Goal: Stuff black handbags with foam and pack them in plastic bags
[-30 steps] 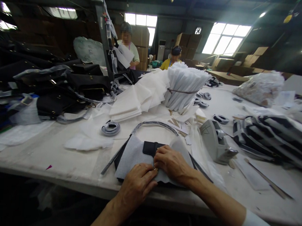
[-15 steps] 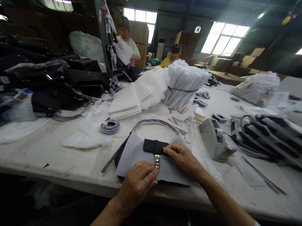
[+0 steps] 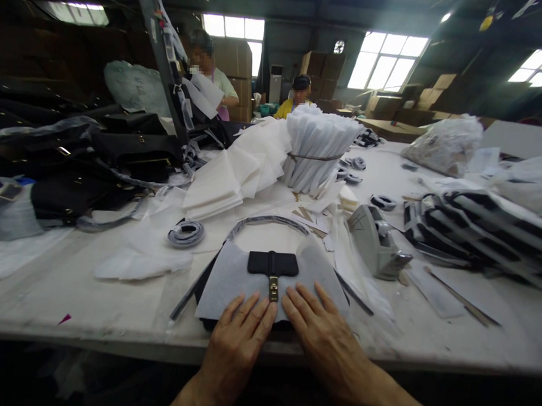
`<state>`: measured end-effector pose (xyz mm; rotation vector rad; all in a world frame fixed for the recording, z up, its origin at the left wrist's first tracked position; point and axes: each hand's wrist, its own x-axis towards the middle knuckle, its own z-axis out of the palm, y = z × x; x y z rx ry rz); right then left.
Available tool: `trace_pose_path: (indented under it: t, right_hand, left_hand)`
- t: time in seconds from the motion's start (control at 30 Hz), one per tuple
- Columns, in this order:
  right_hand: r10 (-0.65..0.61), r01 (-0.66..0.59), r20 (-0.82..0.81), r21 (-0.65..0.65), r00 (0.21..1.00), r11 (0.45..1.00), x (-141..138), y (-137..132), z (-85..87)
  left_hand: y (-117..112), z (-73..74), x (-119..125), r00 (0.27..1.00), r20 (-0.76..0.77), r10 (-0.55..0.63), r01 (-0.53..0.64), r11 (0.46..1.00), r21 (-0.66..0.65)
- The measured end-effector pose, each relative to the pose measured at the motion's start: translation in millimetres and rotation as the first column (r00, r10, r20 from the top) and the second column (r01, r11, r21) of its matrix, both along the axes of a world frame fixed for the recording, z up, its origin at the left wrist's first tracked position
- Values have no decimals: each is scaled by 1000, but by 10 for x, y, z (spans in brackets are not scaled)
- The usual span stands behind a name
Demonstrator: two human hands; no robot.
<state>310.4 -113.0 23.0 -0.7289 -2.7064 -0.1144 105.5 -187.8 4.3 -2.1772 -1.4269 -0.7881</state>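
Note:
A dark handbag [image 3: 208,324] lies on the table in front of me, its front mostly covered by a pale grey-white protective sheet [image 3: 232,273]. Across the sheet's middle sits a black flap tab [image 3: 272,263] with a gold clasp [image 3: 273,288] hanging below it. The wrapped handle [image 3: 270,219] arches behind the bag. My left hand [image 3: 242,333] rests on the sheet just left of the clasp, fingers stretched flat. To the right of the clasp, my right hand [image 3: 322,325] lies flat on the sheet with its fingers spread. Neither hand holds anything.
A coiled wrapped strap [image 3: 186,233] lies left of the bag. Behind are white sheets [image 3: 236,171] and a tied bundle of white paper [image 3: 316,148]. A tape dispenser [image 3: 377,243] stands at right, near wrapped striped items [image 3: 476,230]. Black bags [image 3: 87,186] pile up left. Two people work beyond.
My right hand has left the black tab and come down flat on the sheet right of the clasp. My left hand has flattened out beside the clasp. The view has shifted slightly right.

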Motion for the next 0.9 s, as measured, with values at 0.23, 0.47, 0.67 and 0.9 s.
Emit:
trace_pose_path:
  t: [0.23,0.47,0.67,0.9]
  right_hand:
    - [-28,27,4,214,1000,976,-39,6,-197]
    - [-44,32,71,157,997,987,-36,37,-65]
    - [3,57,136,-432,991,900,-214,344,659]
    - [-168,297,296,-472,940,830,-310,1103,490]
  left_hand:
    - [36,-211,-1,1000,11,5,-5,999,44]
    - [118,-190,-77,977,-196,84,-78,996,39]
    - [147,-157,-90,956,-266,123,-113,992,52]
    - [80,-256,3,957,-241,159,-137,985,105]
